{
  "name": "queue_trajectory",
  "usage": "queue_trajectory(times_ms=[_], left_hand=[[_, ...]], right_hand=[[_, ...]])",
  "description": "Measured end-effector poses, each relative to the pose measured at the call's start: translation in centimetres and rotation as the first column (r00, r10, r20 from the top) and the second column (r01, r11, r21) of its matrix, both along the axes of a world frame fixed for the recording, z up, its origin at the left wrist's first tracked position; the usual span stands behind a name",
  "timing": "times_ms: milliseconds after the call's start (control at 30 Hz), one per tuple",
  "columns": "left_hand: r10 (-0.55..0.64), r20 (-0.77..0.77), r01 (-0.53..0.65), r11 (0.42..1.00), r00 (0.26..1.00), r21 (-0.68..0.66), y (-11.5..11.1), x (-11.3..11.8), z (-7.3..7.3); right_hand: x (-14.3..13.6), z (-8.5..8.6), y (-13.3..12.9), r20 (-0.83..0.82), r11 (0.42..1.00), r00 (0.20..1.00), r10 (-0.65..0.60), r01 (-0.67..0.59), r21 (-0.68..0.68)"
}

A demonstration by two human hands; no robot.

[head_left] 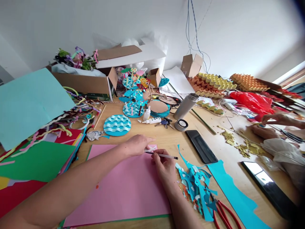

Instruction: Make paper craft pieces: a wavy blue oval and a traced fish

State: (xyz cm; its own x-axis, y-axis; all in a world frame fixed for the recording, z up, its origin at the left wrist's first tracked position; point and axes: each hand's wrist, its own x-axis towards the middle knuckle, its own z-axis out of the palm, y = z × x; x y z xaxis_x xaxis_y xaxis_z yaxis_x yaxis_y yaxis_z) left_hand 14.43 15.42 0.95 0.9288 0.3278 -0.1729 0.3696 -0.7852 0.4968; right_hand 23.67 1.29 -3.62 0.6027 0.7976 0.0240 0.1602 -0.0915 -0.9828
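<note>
A large pink paper sheet (124, 187) lies in front of me, with a small white paper cutout (152, 148) at its top right edge. My left hand (138, 145) reaches across the sheet and holds the cutout down with its fingertips, one finger sticking out beyond it. In my right hand (164, 167) is a slim pen (169, 156), gripped low, its tip right at the cutout. Part of the cutout is hidden by my fingers. An orange dot (97, 187) shows on the pink sheet.
Right of the sheet lie blue paper scraps (196, 187), red-handled pliers (225, 213) and a black phone (201, 146). Beyond are a wavy blue disc (117, 125), a glue bottle (152, 120) and a steel flask (186, 106). Another person's hands (274, 124) are at the far right.
</note>
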Motion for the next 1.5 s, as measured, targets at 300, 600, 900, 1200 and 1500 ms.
queue_trajectory(times_ms=[300,600,900,1200,1500], left_hand=[[-0.025,0.029,0.026,0.999,0.999,-0.036,0.7,0.0,-0.7],[-0.042,0.079,0.05,0.994,0.996,-0.093,1.2,0.1,-1.3],[-0.058,0.071,0.063,0.995,0.996,-0.072,1.3,0.0,-1.1],[-0.075,0.114,0.08,0.996,0.991,-0.037,1.3,-0.1,-1.2],[-0.045,0.102,0.054,0.994,0.994,-0.091,1.5,0.1,-1.3]], right_hand=[[0.0,-0.5,-0.2,0.054,1.0,0.998,0.015,-0.014,-0.02],[-0.2,-0.3,-0.1,0.056,0.999,0.998,0.004,-0.002,-0.032],[-0.2,-0.4,-0.3,0.061,0.999,0.998,-0.034,0.034,0.0],[-0.2,-0.1,-0.2,0.078,0.999,0.997,-0.01,0.013,-0.041],[-0.2,-0.4,-0.5,0.054,0.999,0.998,0.016,-0.013,-0.043]])
